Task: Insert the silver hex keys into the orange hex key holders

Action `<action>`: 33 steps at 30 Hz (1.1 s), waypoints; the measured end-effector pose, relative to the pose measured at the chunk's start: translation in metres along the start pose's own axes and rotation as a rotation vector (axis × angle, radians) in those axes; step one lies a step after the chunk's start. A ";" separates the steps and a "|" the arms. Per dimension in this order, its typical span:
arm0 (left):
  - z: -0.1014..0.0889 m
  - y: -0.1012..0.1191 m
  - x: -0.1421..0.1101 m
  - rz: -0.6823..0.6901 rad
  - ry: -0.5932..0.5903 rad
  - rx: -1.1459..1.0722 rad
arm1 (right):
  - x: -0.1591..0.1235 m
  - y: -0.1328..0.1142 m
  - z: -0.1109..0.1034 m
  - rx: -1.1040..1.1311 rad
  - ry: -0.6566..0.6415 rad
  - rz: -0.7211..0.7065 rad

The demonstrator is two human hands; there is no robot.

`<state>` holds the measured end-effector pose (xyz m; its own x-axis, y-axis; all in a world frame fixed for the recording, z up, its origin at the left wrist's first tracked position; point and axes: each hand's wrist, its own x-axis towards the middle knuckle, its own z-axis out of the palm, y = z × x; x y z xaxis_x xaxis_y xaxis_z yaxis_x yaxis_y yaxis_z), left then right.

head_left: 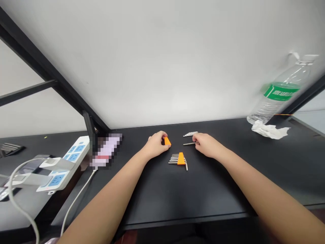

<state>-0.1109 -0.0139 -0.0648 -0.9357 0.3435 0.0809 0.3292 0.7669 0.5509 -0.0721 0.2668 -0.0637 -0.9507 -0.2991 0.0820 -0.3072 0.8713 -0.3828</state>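
Note:
An orange hex key holder is pinched between the thumb and fingers of my left hand. To its right, my right hand grips a metal hex key that points left toward the holder. Just behind that hand lie several loose hex keys side by side on the black table. Nearer to me, between both hands, rests a second orange holder, with several hex keys fitted through it and their short bent ends on the right.
A large plastic bottle with a green label stands at the back right, beside crumpled tissue. On the left are a white power strip with plugs, a white cable, a blurred-out phone-like object and a black metal frame.

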 end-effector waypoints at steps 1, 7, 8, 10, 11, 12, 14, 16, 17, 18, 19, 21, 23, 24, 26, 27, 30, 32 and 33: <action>0.001 -0.001 0.000 0.018 -0.002 -0.040 | 0.000 0.001 0.000 0.036 -0.002 -0.021; 0.011 -0.002 0.001 0.105 -0.024 -0.499 | 0.000 -0.002 0.003 0.184 0.114 -0.153; 0.012 0.000 0.001 0.102 -0.038 -0.591 | 0.000 -0.003 0.003 0.203 0.151 -0.179; 0.014 0.004 0.000 0.100 -0.065 -0.732 | -0.001 -0.007 0.003 0.240 0.218 -0.220; 0.015 0.007 -0.001 0.098 -0.075 -0.781 | -0.001 -0.009 0.003 0.254 0.247 -0.233; 0.015 0.009 -0.001 0.095 -0.081 -0.822 | -0.001 -0.010 0.003 0.264 0.268 -0.242; 0.016 0.013 -0.002 0.087 -0.088 -0.895 | -0.002 -0.013 0.002 0.273 0.292 -0.263; 0.016 0.015 -0.003 0.076 -0.092 -0.942 | -0.003 -0.014 0.001 0.271 0.302 -0.284; 0.015 0.016 -0.004 0.071 -0.092 -0.952 | -0.004 -0.015 0.001 0.269 0.304 -0.293; 0.015 0.016 -0.004 0.067 -0.091 -0.953 | -0.004 -0.015 0.001 0.269 0.305 -0.299; 0.015 0.017 -0.005 0.065 -0.088 -0.949 | -0.005 -0.016 0.000 0.270 0.304 -0.302; 0.014 0.018 -0.005 0.064 -0.073 -0.939 | -0.006 -0.016 -0.001 0.272 0.304 -0.308; 0.014 0.019 -0.006 0.064 -0.057 -0.932 | -0.007 -0.017 -0.002 0.273 0.302 -0.316; 0.014 0.020 -0.006 0.066 -0.055 -0.928 | -0.007 -0.018 -0.002 0.271 0.298 -0.318; 0.015 0.021 -0.007 0.074 -0.060 -0.912 | -0.007 -0.020 -0.003 0.271 0.283 -0.318; 0.016 0.021 -0.007 0.079 -0.061 -0.900 | -0.007 -0.021 -0.002 0.274 0.276 -0.317; 0.019 0.022 -0.009 0.105 -0.051 -0.842 | -0.006 -0.024 0.000 0.293 0.280 -0.318; 0.020 0.022 -0.010 0.147 -0.048 -0.771 | -0.006 -0.025 0.003 0.289 0.292 -0.333; 0.020 0.022 -0.011 0.174 -0.049 -0.717 | -0.005 -0.025 0.004 0.278 0.291 -0.351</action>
<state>-0.0912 0.0103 -0.0696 -0.8654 0.4642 0.1885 0.2925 0.1627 0.9423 -0.0592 0.2454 -0.0583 -0.7777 -0.3988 0.4859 -0.6231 0.5908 -0.5125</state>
